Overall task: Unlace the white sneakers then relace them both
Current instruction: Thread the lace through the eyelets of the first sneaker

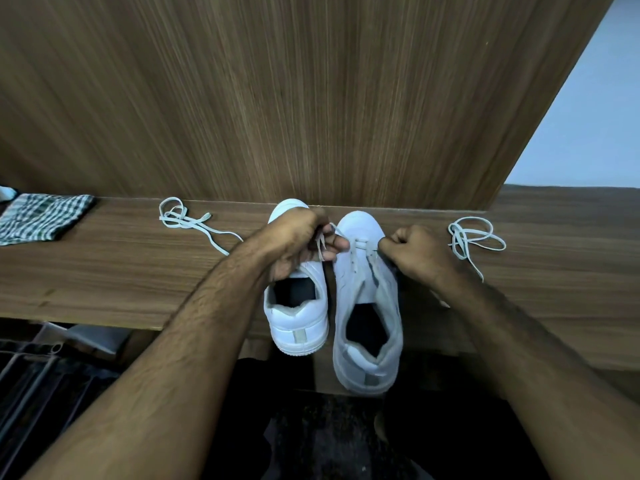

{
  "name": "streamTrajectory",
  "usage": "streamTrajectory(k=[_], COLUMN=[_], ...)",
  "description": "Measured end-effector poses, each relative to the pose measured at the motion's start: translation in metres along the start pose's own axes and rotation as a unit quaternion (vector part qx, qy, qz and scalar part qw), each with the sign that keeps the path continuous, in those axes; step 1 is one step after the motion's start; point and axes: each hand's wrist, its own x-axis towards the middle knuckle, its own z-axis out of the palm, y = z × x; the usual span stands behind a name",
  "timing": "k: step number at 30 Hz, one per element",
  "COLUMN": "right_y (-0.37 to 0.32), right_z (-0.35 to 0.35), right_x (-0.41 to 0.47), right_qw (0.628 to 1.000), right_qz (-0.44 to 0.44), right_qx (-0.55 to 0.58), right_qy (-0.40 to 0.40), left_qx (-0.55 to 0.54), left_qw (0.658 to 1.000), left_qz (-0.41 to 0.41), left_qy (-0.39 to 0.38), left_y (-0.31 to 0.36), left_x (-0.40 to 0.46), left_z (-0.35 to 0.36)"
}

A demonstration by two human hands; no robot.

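Note:
Two white sneakers stand side by side on a wooden ledge [104, 271], toes to the back panel. The left sneaker [298, 320] has no lace in its visible rear part. On the right sneaker [367, 306], a white lace [361, 242] crosses the eyelets nearest the toe. My left hand [298, 240] hovers over the left sneaker's front and pinches one end of this lace. My right hand [419, 254] is closed on the other end at the right sneaker's outer edge.
A loose coil of white lace [180, 216] lies left of the sneakers, its tail running under my left forearm. Another lace coil [474, 237] lies to the right. A folded checked cloth [41, 216] sits at the far left. A wire rack [41, 382] is below.

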Motion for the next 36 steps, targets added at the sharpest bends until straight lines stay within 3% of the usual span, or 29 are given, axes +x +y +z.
streamTrajectory(k=[6, 9, 12, 14, 16, 18, 20, 25, 28, 32, 35, 36], right_y=[0.001, 0.007, 0.007, 0.007, 0.008, 0.010, 0.009, 0.004, 0.004, 0.005, 0.005, 0.006], right_z=[-0.001, 0.003, 0.004, 0.004, 0.004, 0.005, 0.003, -0.002, 0.003, 0.005, 0.006, 0.006], right_x=[0.003, 0.006, 0.007, 0.008, 0.008, 0.009, 0.008, 0.005, 0.005, 0.007, 0.008, 0.008], right_qw=[1.000, 0.998, 0.998, 0.997, 0.997, 0.998, 0.998, 0.998, 0.998, 0.995, 0.994, 0.994], right_qz=[0.005, 0.000, -0.007, -0.012, -0.012, -0.009, -0.007, -0.034, -0.035, -0.072, -0.074, -0.074], right_qx=[-0.015, -0.042, -0.060, -0.068, -0.070, -0.064, -0.057, -0.054, -0.058, -0.074, -0.077, -0.080], right_qy=[-0.018, -0.041, -0.034, -0.025, -0.023, -0.012, 0.009, 0.028, 0.001, -0.001, 0.003, 0.004], left_qx=[-0.075, -0.144, -0.126, -0.075, 0.091, 0.313, 0.427, 0.523, 0.550, 0.615, 0.667, 0.656], left_qw=[0.996, 0.989, 0.992, 0.996, 0.989, 0.933, 0.891, 0.836, 0.824, 0.782, 0.724, 0.733], left_qz=[0.017, 0.023, 0.014, 0.028, 0.105, 0.166, 0.153, 0.163, 0.137, 0.083, 0.129, 0.141], left_qy=[0.046, 0.021, 0.024, 0.030, 0.050, 0.053, 0.018, -0.001, -0.015, 0.056, 0.119, 0.110], left_y=[0.002, 0.004, 0.006, 0.003, -0.004, -0.011, -0.012, -0.002, 0.003, 0.004, 0.010, 0.010], left_x=[-0.001, -0.001, 0.001, 0.002, 0.007, 0.010, 0.007, 0.003, -0.004, -0.008, -0.008, -0.007], left_z=[0.006, 0.003, -0.001, -0.002, -0.007, -0.012, -0.010, -0.011, -0.019, -0.024, -0.024, -0.024])
